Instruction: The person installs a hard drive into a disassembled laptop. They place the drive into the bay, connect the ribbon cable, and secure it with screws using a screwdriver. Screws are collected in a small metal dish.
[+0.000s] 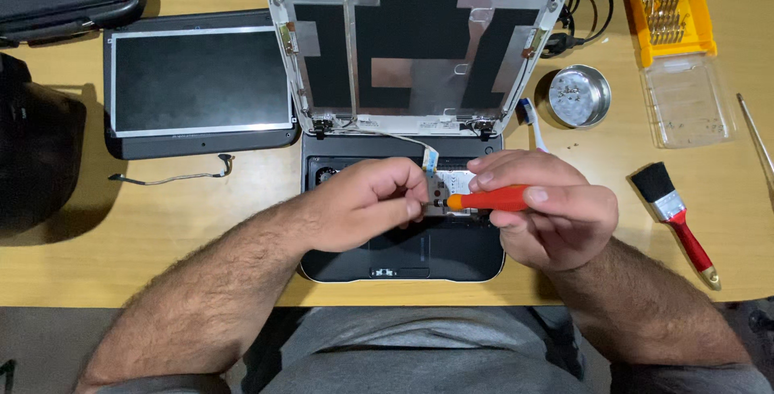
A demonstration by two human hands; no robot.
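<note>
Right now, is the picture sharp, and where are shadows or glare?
Head view: even light, mostly sharp; the metal bowl shows small glints, the removed screen panel stays dull without glare; soft shadows lie under the left hand and right hand holding the orange screwdriver; the frame edges bend slightly.

Screwdriver (488, 198) tip behind left fingers (407, 200)

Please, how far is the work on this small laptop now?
Done: the screen panel lies beside the laptop, whose lid shell stands bare. In hand: right hand holds an orange screwdriver; left hand steadies a small part. Left: the base looks still assembled.
</note>
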